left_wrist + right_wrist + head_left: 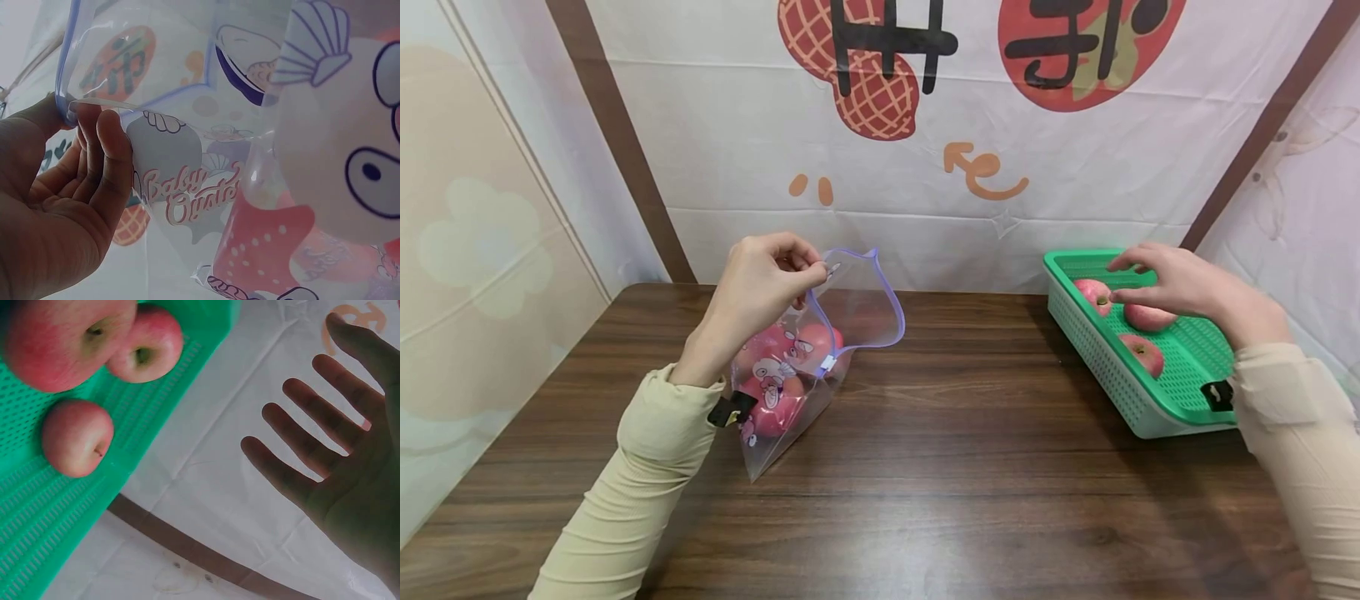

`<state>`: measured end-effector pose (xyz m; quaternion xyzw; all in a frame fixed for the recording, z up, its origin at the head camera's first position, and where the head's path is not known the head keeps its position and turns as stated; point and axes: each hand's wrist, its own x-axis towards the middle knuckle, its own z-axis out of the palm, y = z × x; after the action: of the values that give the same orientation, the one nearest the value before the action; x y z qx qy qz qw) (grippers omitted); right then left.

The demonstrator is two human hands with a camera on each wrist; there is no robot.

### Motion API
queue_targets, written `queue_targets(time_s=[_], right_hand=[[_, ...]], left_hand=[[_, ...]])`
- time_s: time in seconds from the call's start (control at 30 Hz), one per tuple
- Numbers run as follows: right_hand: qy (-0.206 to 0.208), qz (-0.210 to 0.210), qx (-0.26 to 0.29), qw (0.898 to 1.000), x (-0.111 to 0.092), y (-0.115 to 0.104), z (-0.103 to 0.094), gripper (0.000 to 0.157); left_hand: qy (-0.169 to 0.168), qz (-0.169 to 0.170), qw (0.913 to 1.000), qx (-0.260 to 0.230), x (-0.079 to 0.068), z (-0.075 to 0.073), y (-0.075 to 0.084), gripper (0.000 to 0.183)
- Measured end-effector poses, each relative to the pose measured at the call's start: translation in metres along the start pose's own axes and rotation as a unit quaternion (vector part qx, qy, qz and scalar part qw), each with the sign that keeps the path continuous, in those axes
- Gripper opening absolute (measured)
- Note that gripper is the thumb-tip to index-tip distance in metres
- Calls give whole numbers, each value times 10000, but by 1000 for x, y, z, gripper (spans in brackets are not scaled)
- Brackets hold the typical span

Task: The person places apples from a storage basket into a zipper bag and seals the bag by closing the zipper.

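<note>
My left hand [771, 271] pinches the top edge of a clear zip bag [868, 312] with a blue-purple rim. The bag's mouth gapes to the right, and a white slider sits on its rim. Several red apples [778, 408] lie inside it, seen through the printed plastic. In the left wrist view, thumb and fingers grip the rim beside printed lettering. My right hand [1187, 287] hovers over a green basket [1060, 312], fingers spread and holding nothing. Three apples [78, 437] are in that basket; in the right wrist view the hand [337, 444] is apart from them.
Both stand on a dark wood-grain table [940, 467]. A white printed cloth [970, 242] hangs behind the table, with more cloth at both sides. Black wrist mounts [733, 408] are strapped at the sleeves.
</note>
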<state>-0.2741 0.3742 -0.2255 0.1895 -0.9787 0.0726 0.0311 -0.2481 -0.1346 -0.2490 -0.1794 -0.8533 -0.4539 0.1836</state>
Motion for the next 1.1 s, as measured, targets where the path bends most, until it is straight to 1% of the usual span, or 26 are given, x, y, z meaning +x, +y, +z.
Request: queue_targets(time_s=[0.23, 0.37, 0.47, 0.63, 0.8, 0.97, 1.03, 1.1], right_hand=[[-374, 65, -107, 9992, 2, 15, 7, 47], [-526, 84, -123, 9985, 2, 20, 9, 48], [-555, 77, -67, 9984, 3, 22, 11, 47], [-791, 112, -7, 9968, 3, 27, 15, 52], [-1211, 28, -47, 9926, 5, 30, 22, 55], [-1824, 76, -7, 9832, 9, 26, 27, 57], [-1999, 30, -113, 9798, 11, 25, 29, 56], [-2119, -88, -354, 9766, 14, 24, 31, 55]], left_hand=[[11, 41, 10000, 4, 0, -1, -1, 7], [11, 48, 10000, 2, 0, -1, -2, 6], [12, 66, 10000, 4, 0, -2, -2, 6], [-9, 65, 10000, -11, 0, -1, -3, 6], [0, 60, 10000, 0, 0, -2, -4, 6], [12, 62, 10000, 34, 0, -3, -4, 5], [11, 63, 10000, 36, 0, -3, -4, 5], [13, 67, 10000, 33, 0, -4, -4, 5]])
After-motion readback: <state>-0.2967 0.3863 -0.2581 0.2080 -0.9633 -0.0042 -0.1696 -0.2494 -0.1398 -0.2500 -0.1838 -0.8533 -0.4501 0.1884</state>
